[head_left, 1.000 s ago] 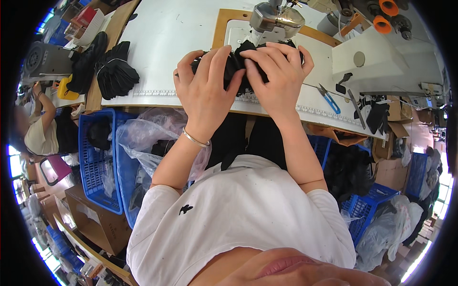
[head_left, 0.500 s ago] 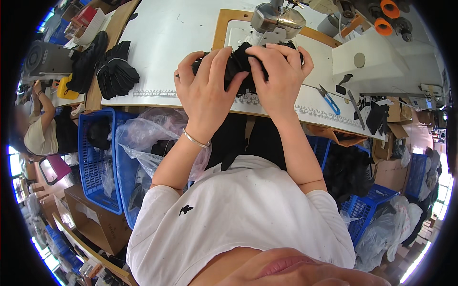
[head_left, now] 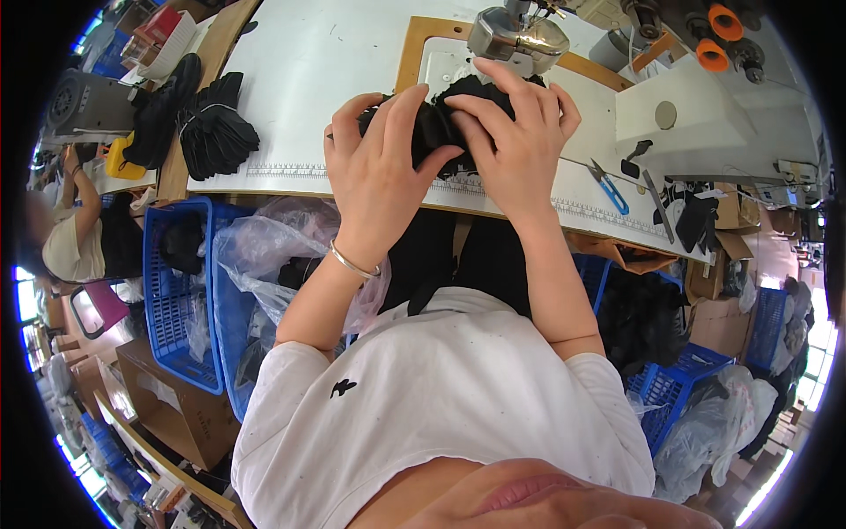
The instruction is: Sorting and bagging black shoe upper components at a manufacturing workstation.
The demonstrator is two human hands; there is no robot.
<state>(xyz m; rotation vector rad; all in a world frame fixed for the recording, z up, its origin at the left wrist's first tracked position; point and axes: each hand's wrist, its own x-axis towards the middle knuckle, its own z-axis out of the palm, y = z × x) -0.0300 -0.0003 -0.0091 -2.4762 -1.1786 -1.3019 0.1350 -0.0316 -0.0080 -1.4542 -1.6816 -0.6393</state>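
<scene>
Right now, both hands are curled around black cloth. The left hand (head_left: 377, 172) holds the left part of the black cloth (head_left: 429, 130), and the right hand (head_left: 522, 152) holds the right part. The cloth is on the white tabletop (head_left: 300, 97), just in front of the shiny sewing machine (head_left: 518, 40). Little blue snips (head_left: 609, 189) lie to the right of the right hand.
</scene>
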